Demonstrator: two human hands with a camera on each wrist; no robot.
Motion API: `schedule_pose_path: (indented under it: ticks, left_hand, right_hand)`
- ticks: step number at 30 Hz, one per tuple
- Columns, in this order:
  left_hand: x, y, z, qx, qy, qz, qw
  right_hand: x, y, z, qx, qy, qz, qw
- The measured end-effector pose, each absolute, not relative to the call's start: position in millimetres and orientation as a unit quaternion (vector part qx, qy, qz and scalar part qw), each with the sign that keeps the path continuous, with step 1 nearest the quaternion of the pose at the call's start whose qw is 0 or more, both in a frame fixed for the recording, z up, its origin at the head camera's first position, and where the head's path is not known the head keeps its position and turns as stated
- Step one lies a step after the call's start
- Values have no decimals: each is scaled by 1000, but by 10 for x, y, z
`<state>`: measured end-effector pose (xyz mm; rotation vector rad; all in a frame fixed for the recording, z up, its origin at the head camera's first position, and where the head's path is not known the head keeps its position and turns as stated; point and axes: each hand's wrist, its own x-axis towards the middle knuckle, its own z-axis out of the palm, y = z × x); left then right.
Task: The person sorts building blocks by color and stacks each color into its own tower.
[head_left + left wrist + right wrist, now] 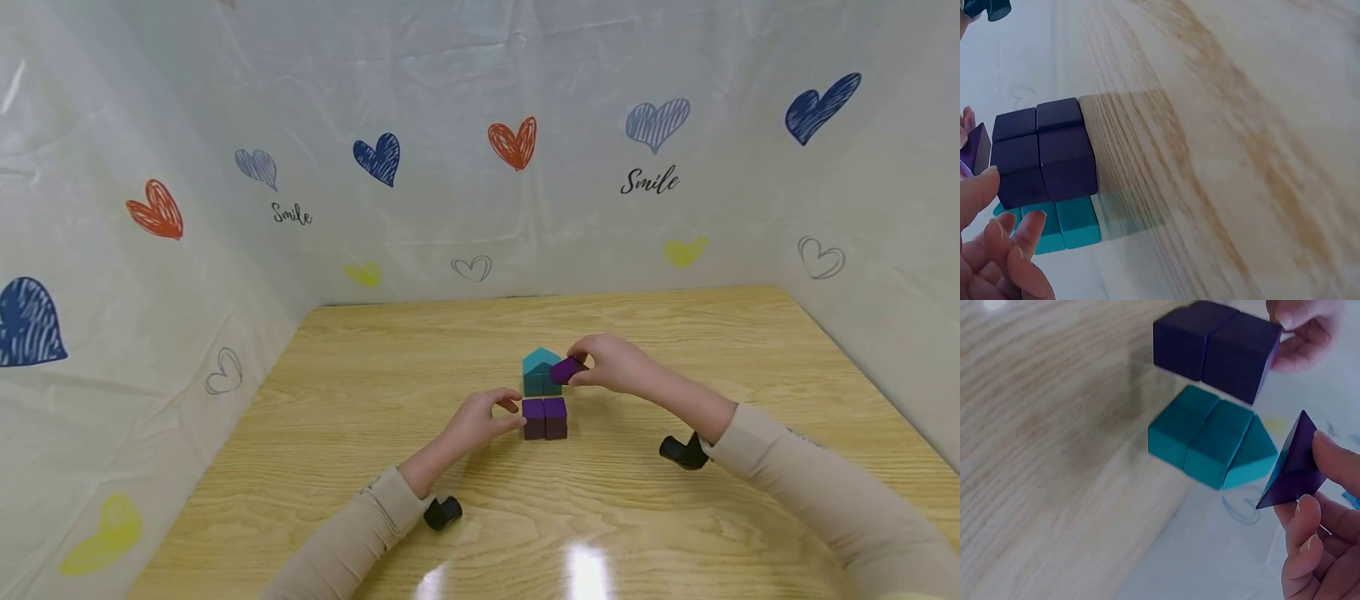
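Two dark purple cubes (545,417) stand side by side on the wooden table (375,417). Just behind them are two teal cubes (534,384) with a teal roof block (537,361) on top. My right hand (581,367) pinches a purple triangular block (567,369) in the air beside the teal roof; the right wrist view shows this purple triangular block (1291,465) between thumb and fingers (1310,550). My left hand (516,410) hovers with loosely curved fingers at the left side of the purple cubes (1041,150), its thumb close to or just touching them, and it grips nothing.
White sheeting printed with hearts and the word "Smile" (649,181) walls the table at the back and both sides. Black wrist cameras (442,512) (682,452) hang under my two sleeves. Bare wood lies around the blocks.
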<state>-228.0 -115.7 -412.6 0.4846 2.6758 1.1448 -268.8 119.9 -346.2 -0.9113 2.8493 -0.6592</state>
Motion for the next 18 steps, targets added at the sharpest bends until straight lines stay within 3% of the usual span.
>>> schedule_pose_path:
  ticks: [18]
  left_hand:
    - [-2281, -1155, -4144, 174, 904, 382, 83]
  right_hand:
    - [-2511, 889, -3627, -350, 912, -204, 62]
